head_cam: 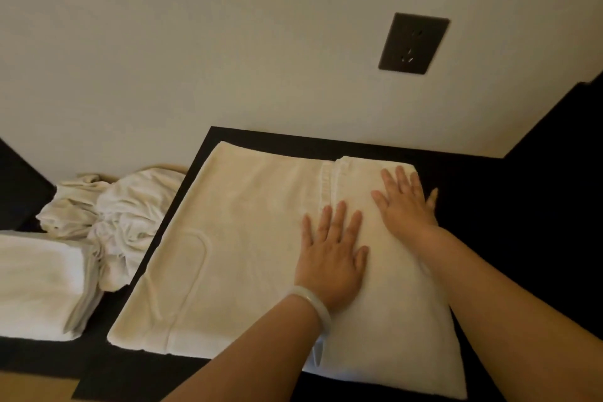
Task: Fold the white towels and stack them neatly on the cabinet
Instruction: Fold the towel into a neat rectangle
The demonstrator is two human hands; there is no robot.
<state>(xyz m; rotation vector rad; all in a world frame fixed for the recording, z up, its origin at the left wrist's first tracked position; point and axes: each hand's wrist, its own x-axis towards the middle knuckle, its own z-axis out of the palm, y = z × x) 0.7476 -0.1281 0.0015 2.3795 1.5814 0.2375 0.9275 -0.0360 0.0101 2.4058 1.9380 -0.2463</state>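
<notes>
Both hands are lying flat, fingers spread, holding nothing: the left hand point(331, 254) and right hand point(404, 202) are pressing the towel point(228, 238) on the cabinet point(522, 206), right of center.

Folded towel stack point(39, 281) cut off by left edge, left forearm point(248, 362) and right forearm point(505, 320) cut off at bottom
</notes>
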